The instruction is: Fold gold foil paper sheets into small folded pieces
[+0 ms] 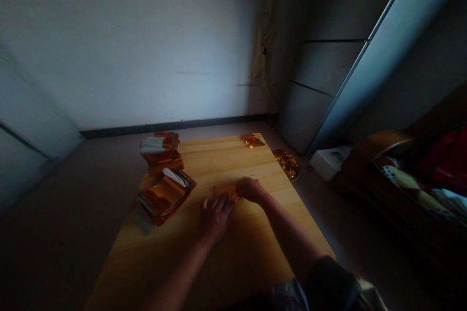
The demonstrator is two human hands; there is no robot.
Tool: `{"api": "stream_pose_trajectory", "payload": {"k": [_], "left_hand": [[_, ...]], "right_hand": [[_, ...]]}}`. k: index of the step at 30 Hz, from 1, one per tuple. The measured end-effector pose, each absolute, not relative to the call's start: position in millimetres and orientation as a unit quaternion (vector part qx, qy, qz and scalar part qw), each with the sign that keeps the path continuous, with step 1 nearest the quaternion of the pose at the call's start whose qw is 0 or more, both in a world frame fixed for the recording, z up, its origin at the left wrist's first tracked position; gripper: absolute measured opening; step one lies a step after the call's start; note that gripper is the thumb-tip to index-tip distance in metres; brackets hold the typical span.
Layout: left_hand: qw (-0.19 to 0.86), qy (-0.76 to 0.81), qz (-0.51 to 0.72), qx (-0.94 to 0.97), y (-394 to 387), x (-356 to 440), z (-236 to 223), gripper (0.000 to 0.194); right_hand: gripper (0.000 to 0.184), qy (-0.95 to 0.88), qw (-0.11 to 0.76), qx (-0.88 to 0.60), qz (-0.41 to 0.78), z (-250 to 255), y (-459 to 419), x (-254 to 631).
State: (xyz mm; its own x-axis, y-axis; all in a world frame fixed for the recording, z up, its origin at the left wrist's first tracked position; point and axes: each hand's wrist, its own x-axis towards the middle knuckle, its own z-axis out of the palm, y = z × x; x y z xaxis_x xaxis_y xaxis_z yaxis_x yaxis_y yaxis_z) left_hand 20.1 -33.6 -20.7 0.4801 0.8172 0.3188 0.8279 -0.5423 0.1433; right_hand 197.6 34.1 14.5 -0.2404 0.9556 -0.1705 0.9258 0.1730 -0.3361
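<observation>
A sheet of copper-coloured foil paper (225,189) lies on the wooden table in front of me, partly hidden by both hands. My left hand (218,211) rests flat over its near edge, with the fingers stretched out. At the sheet's right end, my right hand (249,189) is closed, its fingers pinching the edge. To the left of my hands is a stack of the same foil paper (166,195), slightly curled, with pale sheets showing. Beyond it sits a second stack (164,159) at the table's far left corner.
Folded foil pieces (253,141) lie at the far right corner of the wooden table (207,155). On the floor beyond the right edge is a round heap of shiny foil pieces (287,163). A white box (326,163) stands by a wooden seat (372,153) and a tall cabinet (310,92).
</observation>
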Motion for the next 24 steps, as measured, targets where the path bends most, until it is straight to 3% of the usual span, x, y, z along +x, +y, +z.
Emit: {"api": "stream_pose_trajectory", "payload": {"k": [6,13,24], "left_hand": [[0.016,-0.502,-0.17,-0.848,-34.9,30.9,-9.6,0.023],[-0.019,-0.524,-0.201,-0.827,-18.9,31.8,-6.9,0.01],[-0.103,-0.478,-0.252,-0.835,12.4,4.8,-19.6,0.015]], "right_hand": [[0.021,-0.744,0.078,-0.63,0.208,6.8,37.8,198.3],[0.023,-0.816,0.057,-0.57,0.076,5.2,22.0,197.5],[0.016,-0.857,0.102,-0.499,0.076,2.9,-7.8,194.8]]}}
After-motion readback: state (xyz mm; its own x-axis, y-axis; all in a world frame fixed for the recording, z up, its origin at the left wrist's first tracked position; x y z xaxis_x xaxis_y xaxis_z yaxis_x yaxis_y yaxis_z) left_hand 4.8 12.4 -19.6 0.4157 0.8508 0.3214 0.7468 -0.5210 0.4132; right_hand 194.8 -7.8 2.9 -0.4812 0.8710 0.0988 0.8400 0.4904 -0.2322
